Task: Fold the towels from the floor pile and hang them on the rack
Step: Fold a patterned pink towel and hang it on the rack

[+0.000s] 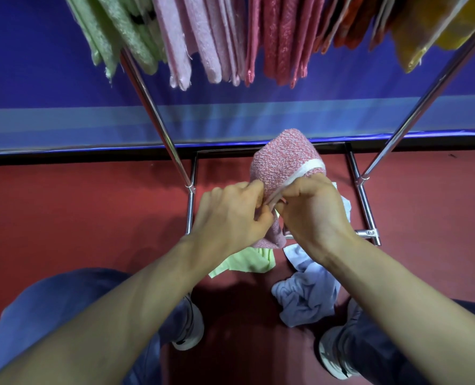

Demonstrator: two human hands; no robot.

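Pink nubby terry towel with a white edge band (285,159) is held up in mid-air, above the floor pile and between the two slanted poles of the chrome tube rack (153,112). Left hand (230,215) and right hand (314,212) are close together, nearly touching, both on the towel's near edge. Left fingers (249,187) are curled, pinching the cloth. Right fingers (293,191) are curled round the white band. Fingertips are mostly hidden behind knuckles and cloth, so the exact pinch spots are unreadable. The towel bulges up past the hands and a lower tail hangs between the wrists. Number of folds: cannot tell.

The pile lies on the red floor (92,212). A flat light green towel (244,263) is partly covered by the left wrist and the pink tail. A crumpled pale blue-white towel (308,295) lies partly under the right forearm, with another bit showing just beside the right hand. Anything under the hands is hidden.

The rack's top is cut off by the frame edge, and so are the upper parts of the hanging folded towels: pale green towels (114,31), light pink towels (197,37), coral pink towels (280,37), orange towels (350,20), yellow towels (430,29). The rack's base rails on the floor are partly behind the hands. A blue wall panel (36,65) is behind. Blue jeans knees and white sneakers (189,329) show at the bottom, the right shoe partly blocked by the forearm.
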